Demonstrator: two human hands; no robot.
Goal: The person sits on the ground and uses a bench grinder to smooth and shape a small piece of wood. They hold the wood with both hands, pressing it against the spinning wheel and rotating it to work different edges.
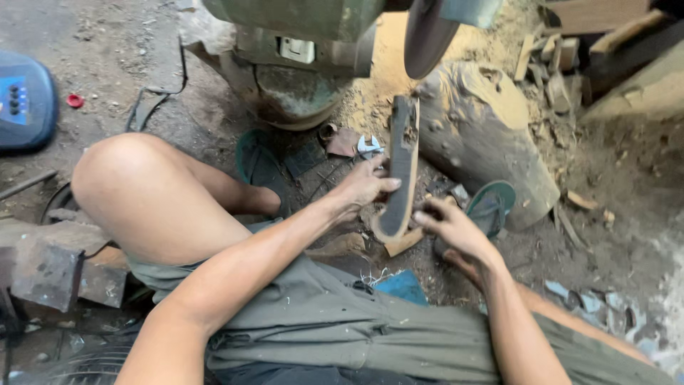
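A long, narrow, dark carved wooden piece (402,167) stands nearly upright in front of me, its top end just below a dark grinding disc (426,36). My left hand (365,184) grips its left edge about halfway up. My right hand (450,227) holds its lower end, fingers curled around the bottom right. A pale chip of wood (403,242) sticks out under that lower end. I sit low with my left knee (125,175) raised.
A green grinder machine (306,57) stands ahead on the dirt floor. A sawdust-covered log (484,139) lies to the right. Green sandals (258,160) (491,203), a small wrench (368,146), wood scraps (556,57), a blue device (25,100) and rusty metal blocks (50,267) surround me.
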